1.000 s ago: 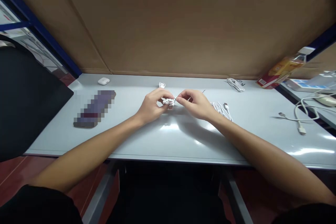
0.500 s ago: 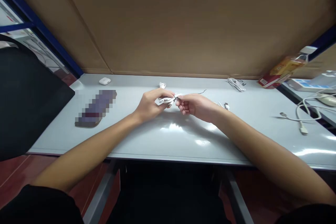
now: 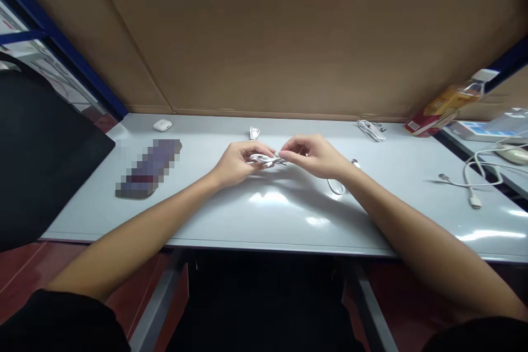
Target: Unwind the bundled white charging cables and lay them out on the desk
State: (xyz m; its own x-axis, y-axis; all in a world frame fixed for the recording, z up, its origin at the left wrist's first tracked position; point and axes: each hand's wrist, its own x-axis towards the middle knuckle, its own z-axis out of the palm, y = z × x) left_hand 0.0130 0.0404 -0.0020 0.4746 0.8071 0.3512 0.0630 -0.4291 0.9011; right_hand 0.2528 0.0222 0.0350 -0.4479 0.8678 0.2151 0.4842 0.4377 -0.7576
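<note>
A small bundle of white cable (image 3: 261,158) is held just above the table, pinched between the fingers and thumb of my left hand (image 3: 234,165). Around the bundle's right end runs a thin black twist tie (image 3: 281,161). My right hand (image 3: 315,155) has its thumb and fingertips closed at that tie, partly covering it. Behind the bundle lies another white coiled cable (image 3: 254,133). A loop of white cable (image 3: 336,188) comes out from beneath my right forearm, and its plug shows on the far side of the arm.
A coiled white cable (image 3: 371,130) lies near the back panel, and an earbud case (image 3: 162,125) at back left. A blurred-out flat object (image 3: 150,169) is on the left. On the right are a tilted drink bottle (image 3: 447,104), a loose cable (image 3: 472,182) and a mouse (image 3: 513,154).
My right hand has turned and risen slightly, its fingers now over the tie from above. The tie's long free end no longer sticks out to the right. My left hand keeps the bundle.
</note>
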